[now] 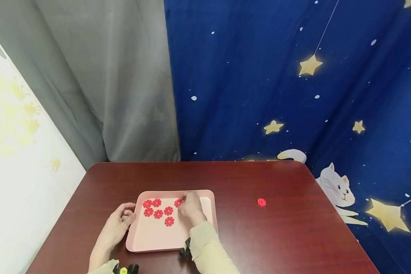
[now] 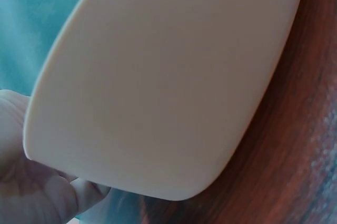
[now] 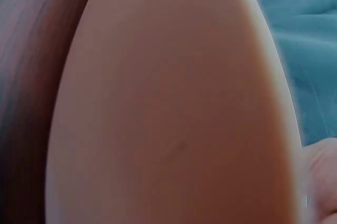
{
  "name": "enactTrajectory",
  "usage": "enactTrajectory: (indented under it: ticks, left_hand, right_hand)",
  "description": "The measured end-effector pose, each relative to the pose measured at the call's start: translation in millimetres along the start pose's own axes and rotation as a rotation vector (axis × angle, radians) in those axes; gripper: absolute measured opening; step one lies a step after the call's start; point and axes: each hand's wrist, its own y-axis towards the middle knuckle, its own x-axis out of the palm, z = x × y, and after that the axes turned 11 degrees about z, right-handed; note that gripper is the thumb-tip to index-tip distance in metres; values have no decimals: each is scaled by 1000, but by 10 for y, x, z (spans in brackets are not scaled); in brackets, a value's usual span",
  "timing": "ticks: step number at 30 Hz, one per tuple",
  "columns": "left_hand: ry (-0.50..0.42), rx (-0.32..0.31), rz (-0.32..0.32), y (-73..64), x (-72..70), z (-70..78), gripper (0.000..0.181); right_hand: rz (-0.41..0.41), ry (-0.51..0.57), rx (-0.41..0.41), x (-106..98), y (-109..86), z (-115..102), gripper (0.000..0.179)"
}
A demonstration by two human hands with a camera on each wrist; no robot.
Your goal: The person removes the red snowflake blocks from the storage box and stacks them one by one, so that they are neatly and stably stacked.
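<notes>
A pink rectangular tray (image 1: pixel 154 238) sits on the table, with several red notched plastic discs (image 1: pixel 158 214) lying in its upper left and middle. My right hand (image 1: pixel 191 208) reaches over the tray, thumb and fingertips pinching a red disc (image 1: pixel 177 203) near the far side. Part of that disc is hidden by the fingers. My left hand (image 1: pixel 115 225) rests against the tray's left side, fingers loosely bent at the rim. In the left wrist view the tray's outer wall (image 2: pixel 158 87) fills the middle, and the left hand (image 2: pixel 31 182) shows at its lower left corner.
Another red disc (image 1: pixel 262 202) lies alone on the dark reddish wooden table (image 1: pixel 239 232), right of the tray. Behind the table hang a grey curtain (image 1: pixel 137 95) and a blue one (image 1: pixel 233 95) with stars. A white wall (image 1: pixel 20 182) stands at the left.
</notes>
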Motion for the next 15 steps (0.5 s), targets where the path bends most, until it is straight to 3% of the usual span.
enactTrajectory:
  ticks: [6, 15]
  left_hand:
    - [-8, 4, -3, -16, 4, -25, 41]
    - [-7, 7, 2, -25, -3, -17, 40]
  right_hand:
    - [-30, 61, 13, -12, -20, 34, 42]
    - [-72, 3, -86, -16, -41, 83, 25]
